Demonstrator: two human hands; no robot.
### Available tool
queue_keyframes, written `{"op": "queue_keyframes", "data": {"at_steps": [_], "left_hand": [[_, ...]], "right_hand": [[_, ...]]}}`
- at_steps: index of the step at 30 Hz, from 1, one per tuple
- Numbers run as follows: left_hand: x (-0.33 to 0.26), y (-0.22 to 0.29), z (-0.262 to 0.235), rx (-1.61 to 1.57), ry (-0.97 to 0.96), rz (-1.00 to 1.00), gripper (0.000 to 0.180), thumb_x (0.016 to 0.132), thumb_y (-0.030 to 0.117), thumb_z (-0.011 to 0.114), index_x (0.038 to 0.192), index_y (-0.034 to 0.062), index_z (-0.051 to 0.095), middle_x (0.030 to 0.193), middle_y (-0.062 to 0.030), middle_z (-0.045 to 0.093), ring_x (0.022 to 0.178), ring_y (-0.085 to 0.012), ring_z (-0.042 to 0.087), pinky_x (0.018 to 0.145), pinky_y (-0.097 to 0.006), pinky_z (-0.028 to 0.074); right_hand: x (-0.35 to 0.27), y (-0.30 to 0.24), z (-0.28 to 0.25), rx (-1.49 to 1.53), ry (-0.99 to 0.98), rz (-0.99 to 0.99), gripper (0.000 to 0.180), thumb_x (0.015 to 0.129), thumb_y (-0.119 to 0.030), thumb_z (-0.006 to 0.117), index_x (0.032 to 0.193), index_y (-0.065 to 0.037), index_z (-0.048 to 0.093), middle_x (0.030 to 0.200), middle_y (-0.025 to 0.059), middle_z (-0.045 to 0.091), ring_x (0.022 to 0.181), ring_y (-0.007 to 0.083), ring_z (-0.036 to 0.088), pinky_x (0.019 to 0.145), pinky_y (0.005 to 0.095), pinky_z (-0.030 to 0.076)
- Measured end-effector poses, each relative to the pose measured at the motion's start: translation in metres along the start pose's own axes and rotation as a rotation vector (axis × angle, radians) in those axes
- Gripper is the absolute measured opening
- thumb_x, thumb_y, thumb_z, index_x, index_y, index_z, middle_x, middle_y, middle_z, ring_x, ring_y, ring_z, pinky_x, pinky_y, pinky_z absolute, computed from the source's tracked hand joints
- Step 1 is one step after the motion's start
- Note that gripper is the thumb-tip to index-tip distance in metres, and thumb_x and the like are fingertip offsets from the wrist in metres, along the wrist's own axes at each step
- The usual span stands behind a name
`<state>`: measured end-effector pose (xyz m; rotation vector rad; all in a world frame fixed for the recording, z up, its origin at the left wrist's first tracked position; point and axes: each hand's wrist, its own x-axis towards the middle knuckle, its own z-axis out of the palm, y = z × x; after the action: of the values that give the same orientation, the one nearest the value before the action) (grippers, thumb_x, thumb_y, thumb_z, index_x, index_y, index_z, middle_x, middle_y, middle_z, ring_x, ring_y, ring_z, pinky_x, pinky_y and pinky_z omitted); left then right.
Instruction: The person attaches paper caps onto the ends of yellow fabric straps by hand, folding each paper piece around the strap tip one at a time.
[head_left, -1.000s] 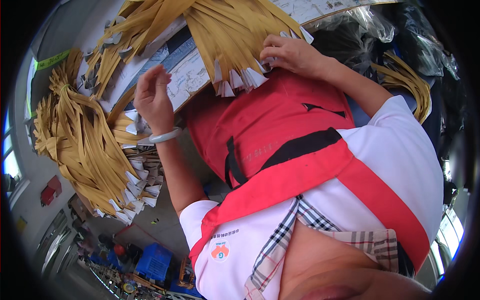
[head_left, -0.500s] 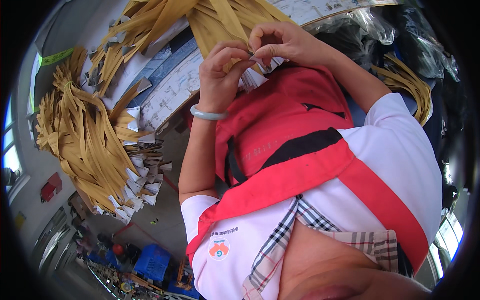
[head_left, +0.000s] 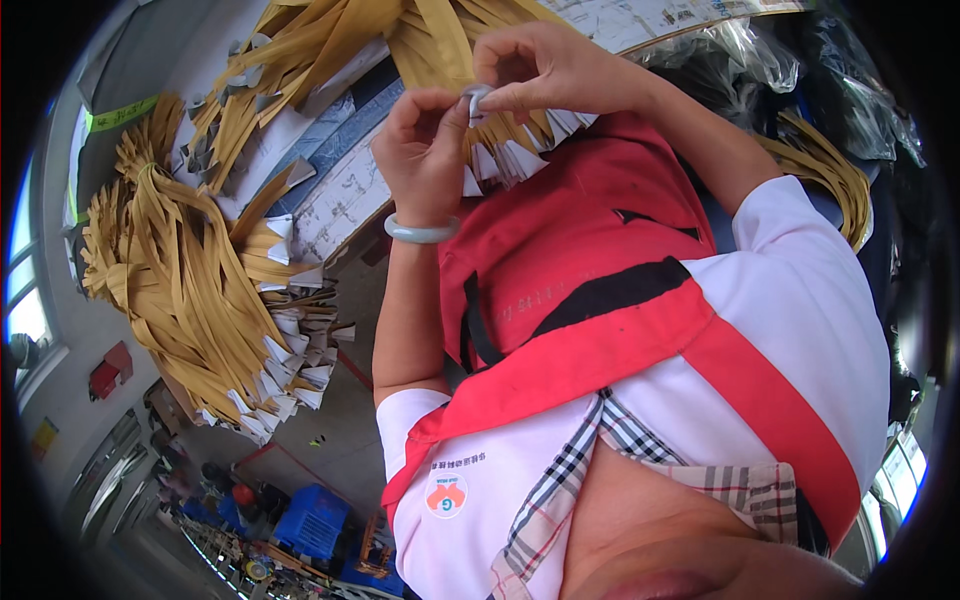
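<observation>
Pinched between the thumb and forefinger of my left hand (head_left: 422,145) is a small grey-white curled piece (head_left: 475,98), apparently the pale end of an ochre strip. The thumb and bent fingers of my right hand (head_left: 545,72) close on the same piece from the other side. Beneath my hands lies a bundle of flat ochre strips (head_left: 435,50), whose pale, stiff ends (head_left: 510,160) hang over the table edge against my red apron (head_left: 590,220). How the pinched piece joins a strip is hidden by my fingers.
A large bundle of ochre strips (head_left: 190,270) hangs off the table's left side, tied near its top. More strips with grey ends (head_left: 265,100) lie on the worn white table (head_left: 345,190). Clear plastic bags (head_left: 740,60) and another looped ochre bundle (head_left: 835,170) are at right.
Both hands have moved slightly left and up, away from my apron. The grey-white piece now shows as a curl between my fingertips, and more pale strip ends are uncovered below.
</observation>
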<state>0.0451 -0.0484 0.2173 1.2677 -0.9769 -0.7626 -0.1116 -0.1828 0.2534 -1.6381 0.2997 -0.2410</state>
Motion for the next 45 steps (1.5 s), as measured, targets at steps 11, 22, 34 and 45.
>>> {"op": "queue_keyframes", "data": {"at_steps": [11, 22, 34, 45], "left_hand": [[-0.003, 0.001, 0.0, -0.158, 0.024, -0.045, 0.015, 0.09, -0.008, 0.061, 0.105, -0.0057, 0.059, 0.128, -0.0109, 0.046, 0.087, -0.0139, 0.066, 0.068, -0.026, 0.061], [-0.001, -0.003, -0.004, 0.46, -0.2, 0.254, 0.005, 0.087, -0.003, 0.064, 0.087, 0.0014, 0.06, 0.075, -0.0119, 0.057, 0.064, -0.0273, 0.06, 0.059, -0.034, 0.047], [0.038, 0.041, -0.154, 0.134, 0.767, 0.319, 0.01, 0.098, 0.005, 0.057, 0.105, -0.0022, 0.059, 0.091, -0.0125, 0.067, 0.081, -0.0171, 0.067, 0.069, -0.028, 0.059], [-0.011, -0.005, -0.001, 0.435, -0.184, 0.121, 0.022, 0.083, -0.003, 0.067, 0.105, 0.0022, 0.066, 0.1, -0.0122, 0.064, 0.089, -0.0246, 0.064, 0.079, -0.032, 0.051]], "right_hand": [[0.007, 0.037, 0.014, -0.274, 0.38, -0.293, 0.006, 0.093, -0.007, 0.063, 0.098, -0.003, 0.061, 0.08, 0.0021, 0.064, 0.076, 0.0088, 0.064, 0.069, 0.0239, 0.05], [-0.01, 0.033, 0.024, -0.063, 0.305, -0.074, 0.018, 0.095, -0.02, 0.067, 0.093, -0.003, 0.066, 0.081, -0.0004, 0.064, 0.074, 0.0059, 0.059, 0.067, 0.0216, 0.048], [-0.056, 0.061, -0.05, -0.251, 0.559, 0.245, 0.027, 0.095, -0.032, 0.066, 0.093, -0.005, 0.064, 0.075, -0.0027, 0.059, 0.065, 0.0053, 0.054, 0.062, 0.0213, 0.044], [-0.09, 0.059, -0.026, -0.866, 0.192, 0.108, 0.016, 0.085, -0.02, 0.066, 0.09, -0.006, 0.061, 0.093, 0.0099, 0.057, 0.089, 0.0299, 0.061, 0.075, 0.0398, 0.048]]}}
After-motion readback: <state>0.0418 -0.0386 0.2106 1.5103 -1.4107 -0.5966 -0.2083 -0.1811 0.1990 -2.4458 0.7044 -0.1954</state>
